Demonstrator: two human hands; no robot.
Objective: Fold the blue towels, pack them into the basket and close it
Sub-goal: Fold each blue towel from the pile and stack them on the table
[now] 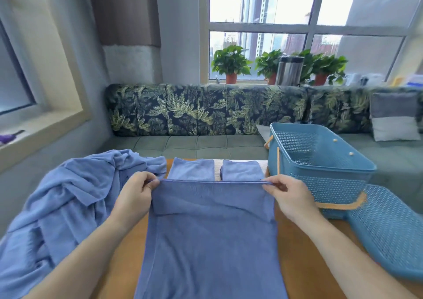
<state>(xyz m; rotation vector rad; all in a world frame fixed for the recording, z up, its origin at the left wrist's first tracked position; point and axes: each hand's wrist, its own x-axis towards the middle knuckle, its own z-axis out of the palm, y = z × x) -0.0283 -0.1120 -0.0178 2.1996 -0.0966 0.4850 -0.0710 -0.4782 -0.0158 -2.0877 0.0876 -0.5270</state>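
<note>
**On the desk, one towel pinched at both far corners**

Nearest me, the blue towel (210, 241) lies flat on the wooden desk (304, 264). Its near end runs off the bottom of the view, so I cannot see how long it is. Its far end is lifted and turned back toward me in a soft fold.

My left grip (135, 198) pinches the far left corner between thumb and curled fingers. My right grip (290, 198) pinches the far right corner the same way. The hem is stretched taut between them, and the cloth hides most of my fingertips.

To my left, a heap of unfolded towels (64, 195) is cut off by the frame edge, and I cannot count them. To my right, the perforated basket lid (393, 234) lies flat and is also clipped by the frame.

Just beyond the hem, two folded towels (192, 169) (242, 169) sit side by side. Their near edges are hidden behind the hem, and their layers are hard to make out.

The blue basket (320, 161) stands open at the far right of the desk, touching the lid, with its orange handle (343, 204) hanging down. Its near wall hides most of its floor.

Farther off are a leaf-print sofa (206, 110) and blurred potted plants (231, 65) on the sill.
</note>
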